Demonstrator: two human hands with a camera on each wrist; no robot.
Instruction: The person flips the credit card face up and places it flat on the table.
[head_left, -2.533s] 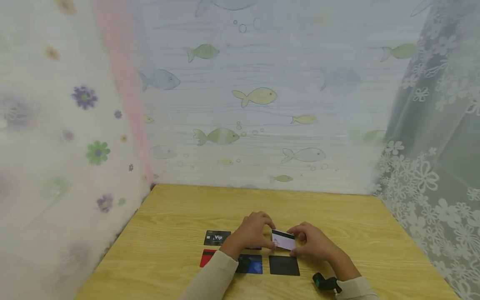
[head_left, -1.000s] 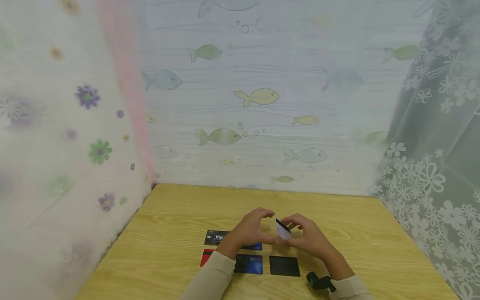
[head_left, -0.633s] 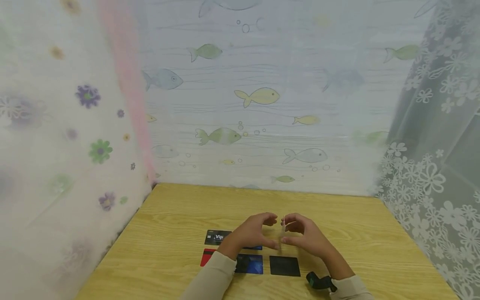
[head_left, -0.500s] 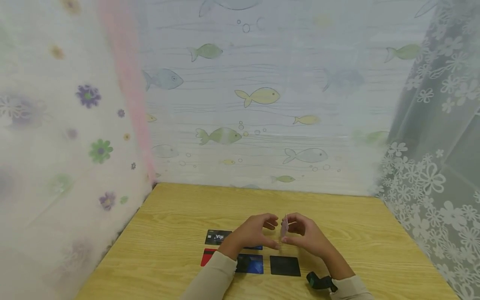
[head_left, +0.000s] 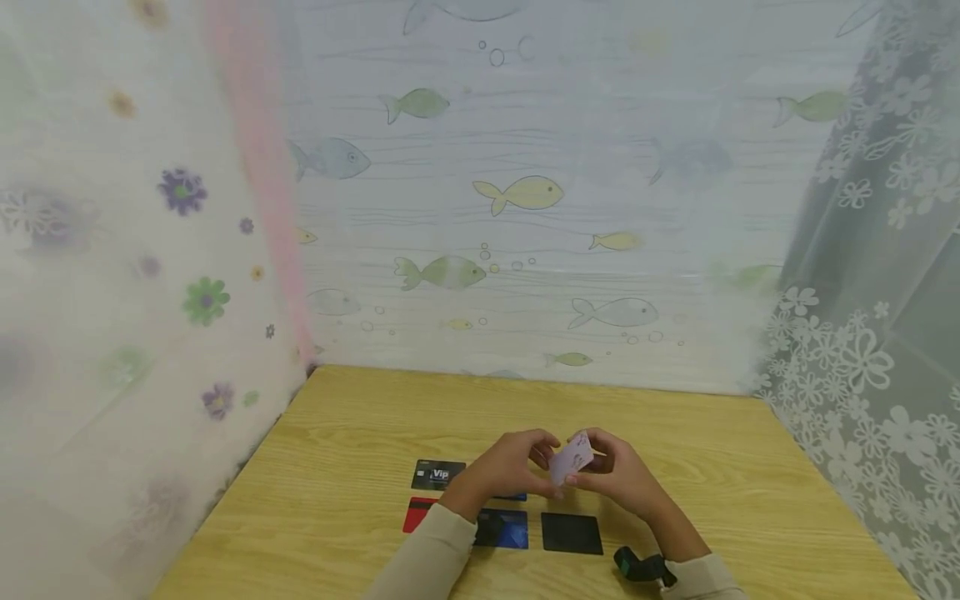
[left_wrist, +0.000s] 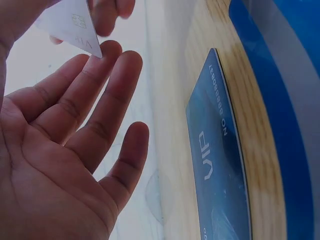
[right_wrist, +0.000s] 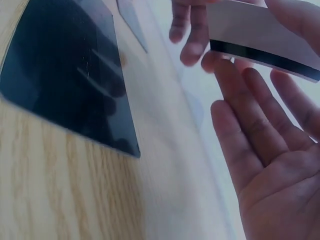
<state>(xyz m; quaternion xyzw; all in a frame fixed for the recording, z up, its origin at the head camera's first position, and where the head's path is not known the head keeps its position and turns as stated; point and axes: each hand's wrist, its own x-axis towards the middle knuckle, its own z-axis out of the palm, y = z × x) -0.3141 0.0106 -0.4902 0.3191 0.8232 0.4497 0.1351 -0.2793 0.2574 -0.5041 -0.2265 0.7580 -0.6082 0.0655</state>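
Observation:
My right hand (head_left: pixel 621 477) pinches a pale plastic card (head_left: pixel 572 460) between thumb and fingers, tilted up above the table. In the head view its face carries a pinkish print; the right wrist view shows the dark magnetic stripe (right_wrist: pixel 260 59) on its other side. My left hand (head_left: pixel 504 468) is at the card's left edge, its fingers spread and relaxed. A card corner meets one of its fingertips (left_wrist: pixel 102 50) in the left wrist view. Beneath the left hand lies a blue VIP card (left_wrist: pixel 215 155), mostly hidden in the head view.
On the wooden table (head_left: pixel 360 417) lie a black Vip card (head_left: pixel 437 475), a red card (head_left: pixel 416 515) partly behind the left sleeve, a dark blue card (head_left: pixel 508 530) and a plain black card (head_left: pixel 572 533). A small black device (head_left: pixel 637 565) sits at the right wrist.
The card has turned over in my right hand, from its striped side, through edge-on, to its printed face. My left hand let go of it earlier and now has its fingers near it again.

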